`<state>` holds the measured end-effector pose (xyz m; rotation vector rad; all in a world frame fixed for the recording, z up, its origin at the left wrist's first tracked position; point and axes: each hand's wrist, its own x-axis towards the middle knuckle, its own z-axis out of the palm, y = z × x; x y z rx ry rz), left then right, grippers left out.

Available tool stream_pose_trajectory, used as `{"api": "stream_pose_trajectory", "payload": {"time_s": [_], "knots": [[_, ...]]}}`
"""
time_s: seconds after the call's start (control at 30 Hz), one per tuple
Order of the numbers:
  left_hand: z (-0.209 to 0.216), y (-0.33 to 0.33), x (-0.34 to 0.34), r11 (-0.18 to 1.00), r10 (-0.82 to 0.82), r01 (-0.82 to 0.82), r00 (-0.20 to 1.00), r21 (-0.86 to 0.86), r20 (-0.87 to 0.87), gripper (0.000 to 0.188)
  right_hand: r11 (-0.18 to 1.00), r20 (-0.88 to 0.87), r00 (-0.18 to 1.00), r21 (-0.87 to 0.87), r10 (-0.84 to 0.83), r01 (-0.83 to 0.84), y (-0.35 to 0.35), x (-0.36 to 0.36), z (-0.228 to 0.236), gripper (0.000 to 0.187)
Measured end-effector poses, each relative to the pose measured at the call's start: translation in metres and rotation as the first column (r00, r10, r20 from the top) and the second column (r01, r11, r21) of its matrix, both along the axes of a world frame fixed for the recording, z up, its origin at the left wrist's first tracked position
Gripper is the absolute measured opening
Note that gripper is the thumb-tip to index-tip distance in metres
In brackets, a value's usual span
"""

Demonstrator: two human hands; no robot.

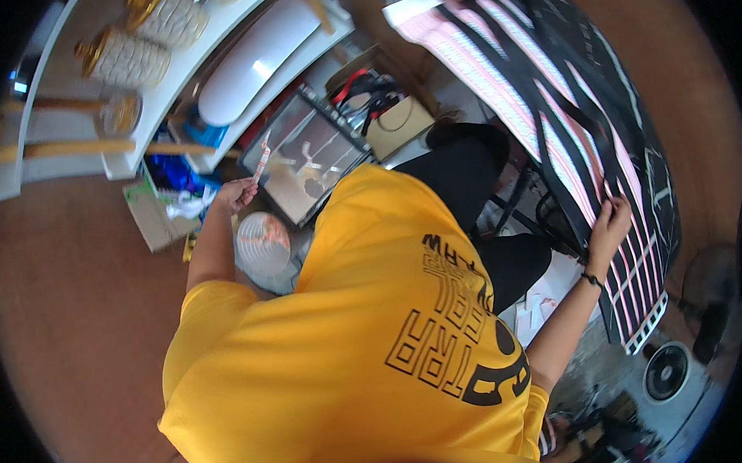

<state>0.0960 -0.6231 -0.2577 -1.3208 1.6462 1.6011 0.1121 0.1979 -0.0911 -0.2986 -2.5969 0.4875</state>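
Out at the left, my left hand [237,193] is closed in a pinch on a narrow whitish strip [263,161] with reddish marks, which points upward from the fingers. My right hand [611,223] reaches over a table at the right. Its fingers are pressed together on a black strip [591,117] that runs up from them; the exact contact is too small to see clearly. Under and around that hand lie long black strips over a pink-and-white printed sheet [502,80]. The sheet rests on a black marbled tabletop [658,194].
Left of my legs stands a glass-fronted case [308,158], with a round ribbed container [263,242] close by. White shelves [119,167] carry several jars [130,58] with gold lids. A fan [667,373] stands at the lower right. Paper scraps [537,309] lie beneath the table.
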Motion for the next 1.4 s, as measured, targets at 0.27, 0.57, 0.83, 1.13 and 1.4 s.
{"api": "stream_pose_trajectory", "payload": {"time_s": [0.27,0.57,0.83,1.13,1.4], "knots": [[-0.080,-0.053,0.134,0.939,0.284,-0.207,0.917,-0.274,0.280,0.016,0.997,0.021,1.000,0.074,-0.019,0.018,0.004,0.000,-0.002,0.020],[-0.120,-0.047,0.176,0.933,0.282,-0.125,0.837,-0.338,0.469,0.019,0.999,0.073,0.997,0.038,-0.028,0.025,0.005,0.002,-0.002,0.022],[-0.124,-0.047,0.189,0.919,0.317,-0.136,0.815,-0.371,0.486,0.023,1.000,0.059,0.998,-0.003,-0.008,0.008,0.004,0.002,-0.001,0.022],[-0.157,-0.058,0.193,0.911,0.352,-0.133,0.744,-0.391,0.567,0.013,0.999,0.060,0.998,0.033,-0.006,0.004,0.005,0.003,-0.001,0.023],[-0.122,-0.040,0.185,0.811,0.515,-0.254,0.739,-0.527,0.435,0.007,0.999,0.054,0.998,0.046,-0.023,0.021,0.007,0.003,-0.002,0.023]]}}
